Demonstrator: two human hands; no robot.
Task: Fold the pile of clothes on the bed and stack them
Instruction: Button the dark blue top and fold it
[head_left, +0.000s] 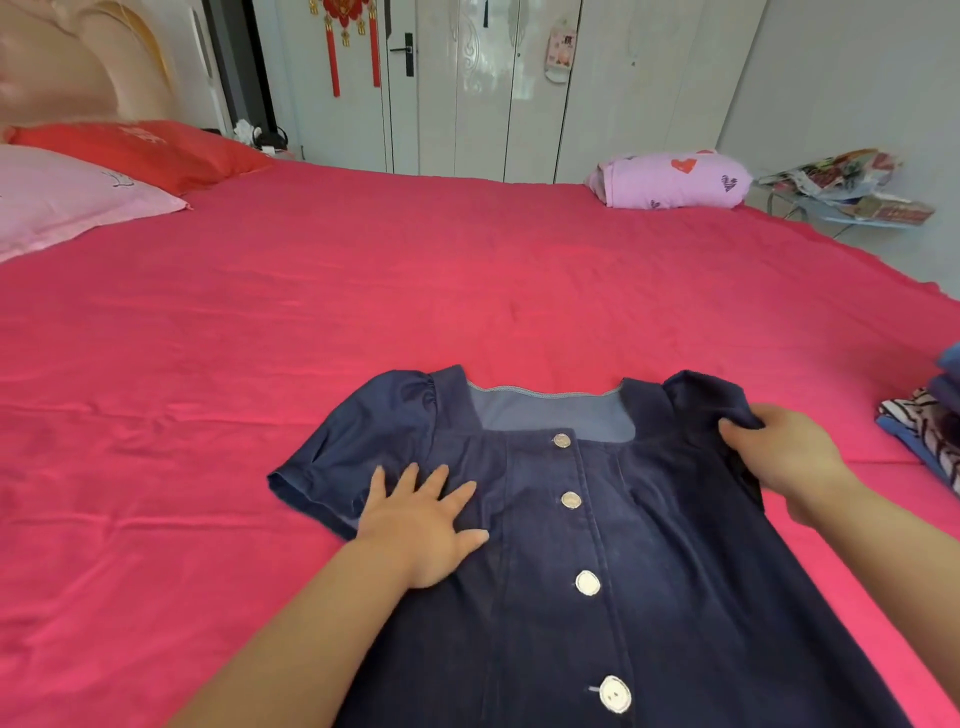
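Dress: a dark blue denim dress (649, 545) lies face up on the pink bed sheet (363, 312), at the near edge of the bed, neckline pointing toward the far edge; its skirt runs out of view at the bottom.
Buttons: a row of silver buttons (571, 500) runs down the front of the dress.
Left hand: the left hand (423, 525) lies flat with fingers spread, pressing on the dress just beside its left puff sleeve (358, 447).
Right hand: the right hand (784, 457) has its fingers curled round the fabric of the right puff sleeve (701, 400), gripping it.
Stack: folded clothes (930, 431), blue and striped, sit at the right edge of the bed, partly out of view.
Bundle: a lilac bundle with hearts (675, 182) rests at the far right corner of the bed.
Pillows: a pink pillow (67, 202) and a red pillow (145, 150) lie at the far left corner.
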